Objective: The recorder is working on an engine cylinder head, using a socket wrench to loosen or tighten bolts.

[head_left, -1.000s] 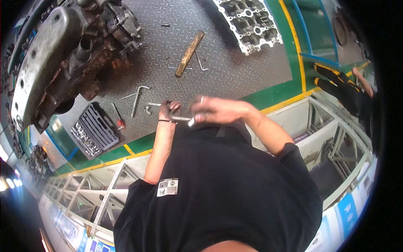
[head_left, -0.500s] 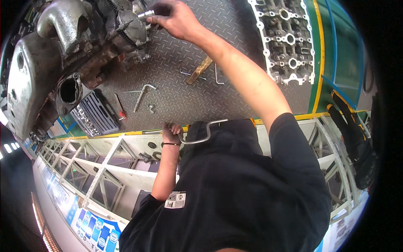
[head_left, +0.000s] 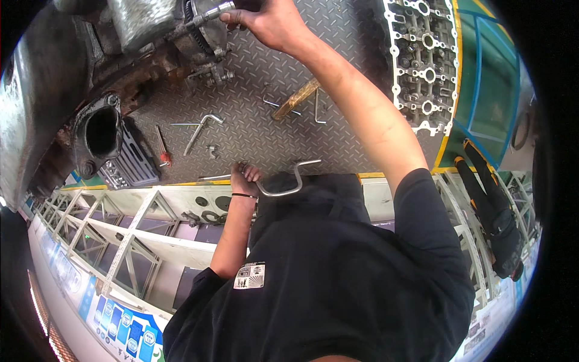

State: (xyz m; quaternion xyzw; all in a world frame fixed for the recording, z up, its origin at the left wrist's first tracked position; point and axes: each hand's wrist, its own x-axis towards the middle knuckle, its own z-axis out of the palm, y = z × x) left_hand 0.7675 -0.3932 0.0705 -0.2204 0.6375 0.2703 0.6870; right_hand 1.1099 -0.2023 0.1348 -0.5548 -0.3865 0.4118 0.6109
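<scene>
My left hand (head_left: 245, 179) is closed around a bent steel speed brace (head_left: 283, 192) near the bench's front edge. The crank bend of the brace sticks out to the right, in front of my dark trousers. At the upper left, my right hand (head_left: 265, 23) reaches to the engine (head_left: 114, 90). Its fingers pinch a silver cylindrical socket (head_left: 218, 11), in line with the engine's side by a toothed ring. Part of that hand is cut off by the upper edge, and how far the socket sits on the engine is hard to tell.
On the tread-plate bench lie an L-shaped wrench (head_left: 202, 131), a red-handled screwdriver (head_left: 163, 151), a small metal fitting (head_left: 211, 151), a wooden handle (head_left: 297, 100) and a socket tray (head_left: 132, 161). A cylinder head (head_left: 427, 75) rests at right. Another person (head_left: 491, 211) stands beyond.
My view has shifted, so the engine looks larger and nearer. My right hand stays at the engine with the socket, now showing in line with its side. The left keeps hold of the speed brace.
</scene>
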